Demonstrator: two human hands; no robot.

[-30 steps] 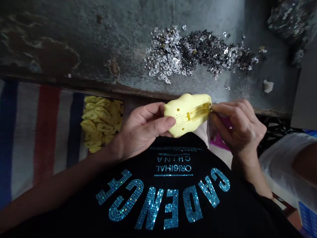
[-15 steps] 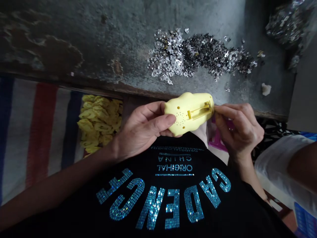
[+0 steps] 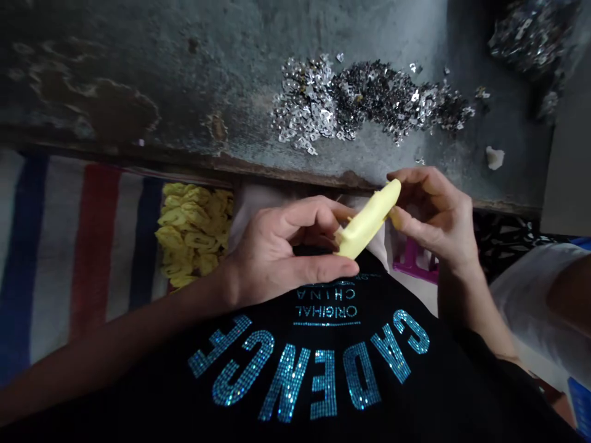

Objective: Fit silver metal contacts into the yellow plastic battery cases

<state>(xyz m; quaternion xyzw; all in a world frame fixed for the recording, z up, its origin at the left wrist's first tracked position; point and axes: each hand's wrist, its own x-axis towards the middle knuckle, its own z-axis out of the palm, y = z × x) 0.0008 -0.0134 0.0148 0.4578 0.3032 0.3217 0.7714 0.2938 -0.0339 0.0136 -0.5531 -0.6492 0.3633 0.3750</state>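
A yellow plastic shell (image 3: 367,226) is tilted edge-on in front of my chest, its broad face turned out of sight. My left hand (image 3: 295,249) grips its lower left end, thumb below and fingers behind. At its upper right end, my right hand (image 3: 436,215) holds the shell between thumb and index finger. Beyond the hands, small silvery metal pieces (image 3: 309,104) lie in a heap on the dark metal table (image 3: 221,80), running into a darker heap (image 3: 373,92) on the right.
Several yellow shells (image 3: 194,227) are piled at the left beside a striped cloth (image 3: 92,246). A plastic bag of metal pieces (image 3: 526,43) lies at the upper right, a white lump (image 3: 495,158) below it. A purple plastic item (image 3: 415,261) and another person's leg (image 3: 570,301) are at the right.
The yellow shell has turned from its battery-slot face to edge-on, its right end tipped up. My right thumb and index finger have spread and moved onto that end.
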